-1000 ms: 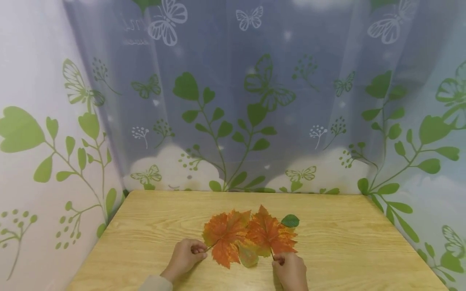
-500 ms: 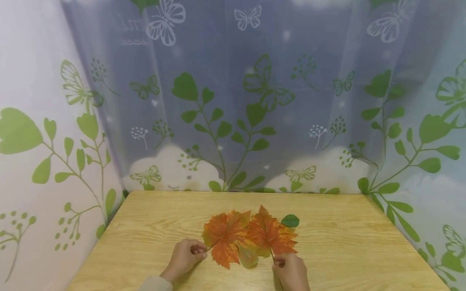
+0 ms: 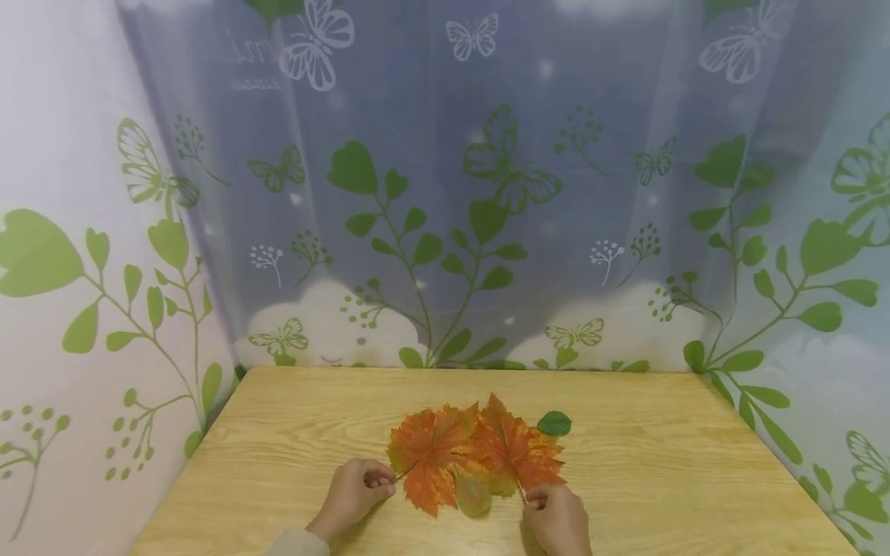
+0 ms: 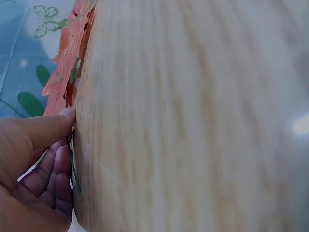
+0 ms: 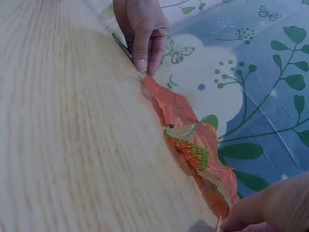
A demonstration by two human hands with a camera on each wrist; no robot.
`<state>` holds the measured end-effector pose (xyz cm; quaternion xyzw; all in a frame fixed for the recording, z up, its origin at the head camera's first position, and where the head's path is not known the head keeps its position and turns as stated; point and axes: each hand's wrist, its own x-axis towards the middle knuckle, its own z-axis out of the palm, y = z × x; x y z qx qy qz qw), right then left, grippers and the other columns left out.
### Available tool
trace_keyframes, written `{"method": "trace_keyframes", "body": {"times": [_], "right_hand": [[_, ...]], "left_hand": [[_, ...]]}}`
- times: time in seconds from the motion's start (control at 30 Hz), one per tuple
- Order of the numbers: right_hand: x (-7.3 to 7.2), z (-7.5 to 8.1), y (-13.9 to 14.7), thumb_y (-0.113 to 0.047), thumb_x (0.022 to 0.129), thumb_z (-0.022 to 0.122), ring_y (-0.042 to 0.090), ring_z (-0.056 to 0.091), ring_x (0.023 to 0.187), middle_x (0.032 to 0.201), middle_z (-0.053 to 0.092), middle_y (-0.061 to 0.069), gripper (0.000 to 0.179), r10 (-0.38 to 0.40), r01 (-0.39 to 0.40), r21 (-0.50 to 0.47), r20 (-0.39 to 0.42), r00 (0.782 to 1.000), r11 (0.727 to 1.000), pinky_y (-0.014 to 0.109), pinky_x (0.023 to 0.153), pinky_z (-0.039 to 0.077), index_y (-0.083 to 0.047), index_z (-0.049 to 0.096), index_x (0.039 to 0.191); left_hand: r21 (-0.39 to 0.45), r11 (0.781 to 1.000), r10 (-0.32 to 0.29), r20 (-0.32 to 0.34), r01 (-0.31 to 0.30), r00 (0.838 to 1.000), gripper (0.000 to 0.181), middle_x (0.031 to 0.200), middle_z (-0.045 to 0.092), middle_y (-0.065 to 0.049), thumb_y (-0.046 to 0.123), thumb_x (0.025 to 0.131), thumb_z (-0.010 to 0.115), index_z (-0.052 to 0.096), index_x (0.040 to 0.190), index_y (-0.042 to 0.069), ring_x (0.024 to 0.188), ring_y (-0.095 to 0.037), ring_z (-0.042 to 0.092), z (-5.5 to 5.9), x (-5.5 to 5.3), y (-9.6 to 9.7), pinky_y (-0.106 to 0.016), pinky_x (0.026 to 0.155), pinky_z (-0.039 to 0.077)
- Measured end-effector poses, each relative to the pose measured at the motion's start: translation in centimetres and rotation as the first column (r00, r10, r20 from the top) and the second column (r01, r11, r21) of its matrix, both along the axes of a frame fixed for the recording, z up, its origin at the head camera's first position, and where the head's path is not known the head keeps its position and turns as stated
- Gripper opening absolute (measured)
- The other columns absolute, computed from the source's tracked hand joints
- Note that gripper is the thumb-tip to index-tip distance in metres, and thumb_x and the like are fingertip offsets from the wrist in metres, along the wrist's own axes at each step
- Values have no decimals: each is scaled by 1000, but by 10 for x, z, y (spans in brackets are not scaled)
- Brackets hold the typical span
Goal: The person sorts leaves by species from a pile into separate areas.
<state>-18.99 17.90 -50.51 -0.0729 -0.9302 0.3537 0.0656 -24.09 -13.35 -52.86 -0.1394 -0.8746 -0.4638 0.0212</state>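
Note:
Two orange-red artificial maple leaves lie side by side on the table, their inner edges overlapping. My left hand (image 3: 354, 494) pinches the thin stem of the left leaf (image 3: 433, 452) between thumb and fingers; the stem's dark green end (image 4: 76, 176) pokes out below the fingers in the left wrist view. At the stem of the right leaf (image 3: 509, 444), my right hand (image 3: 558, 519) grips with thumb and forefinger. A yellowish-green rounded leaf (image 3: 473, 498) shows under the front edges of both. Behind the right leaf sits a small dark green leaf (image 3: 554, 423).
The wood-grain table (image 3: 278, 417) reaches back to a blue-grey curtain (image 3: 417, 255) printed with plants and butterflies. Printed cloth also hangs at the left (image 3: 76, 347) and right (image 3: 820, 324) sides.
The right leaf has tilted slightly to the left at its tip, with the right hand holding its stem and shifting a little to the right. The left hand and its leaf stay nearly still.

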Motion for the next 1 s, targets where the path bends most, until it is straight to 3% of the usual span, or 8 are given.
{"method": "trace_keyframes", "body": {"times": [0.17,0.33,0.43,0.53,0.7,0.83,1.0], "right_hand": [[-1,1,5,-3,76,66,11,56,61,70,66,-3,13,27,-25,-53,23,999,998,31,53,45,-5,75,83],[-3,0,15,-1,78,67,14,59,66,77,68,3,13,74,-60,-193,62,995,979,29,56,48,1,74,89],[-5,-2,21,-1,82,67,16,62,73,83,70,8,15,112,-79,-294,99,989,953,30,60,52,6,72,94],[-8,-5,27,0,86,65,18,65,78,87,71,12,20,175,-111,-408,125,977,906,30,64,55,12,68,100],[-10,-9,36,1,87,64,16,66,78,86,70,12,24,250,-137,-546,139,958,826,31,68,56,18,63,104],[-12,-13,39,1,86,66,15,67,77,84,70,8,24,263,-128,-578,157,952,806,30,69,57,17,64,103],[-13,-15,40,1,86,66,15,67,75,83,69,7,24,275,-120,-610,166,947,783,29,69,57,17,63,103]], "left_hand": [[-9,1000,0,-13,0,1000,8,73,65,3,3,77,77,73,84,5,65,-2,53,0,0,1,-18,58,46],[-4,1000,-2,-8,2,1000,7,74,65,2,3,78,76,73,84,5,65,-2,53,0,0,1,-19,58,47],[-2,1000,-3,-2,3,1000,7,74,66,2,4,78,76,73,84,5,65,-2,53,1,1,2,-19,58,47],[-12,1000,-3,-10,3,1000,7,74,66,2,4,78,76,73,84,4,65,-2,53,1,1,2,-18,58,47],[-73,997,-18,-82,12,996,5,71,65,3,3,78,76,72,81,4,63,-1,53,4,1,4,-19,57,46],[-126,992,-27,-111,13,993,4,72,68,3,3,78,76,73,80,4,63,-1,56,6,0,3,-19,57,48],[-134,991,-37,-85,25,996,4,74,69,1,4,78,76,75,82,4,65,-6,59,10,-2,0,-20,59,49]]}}
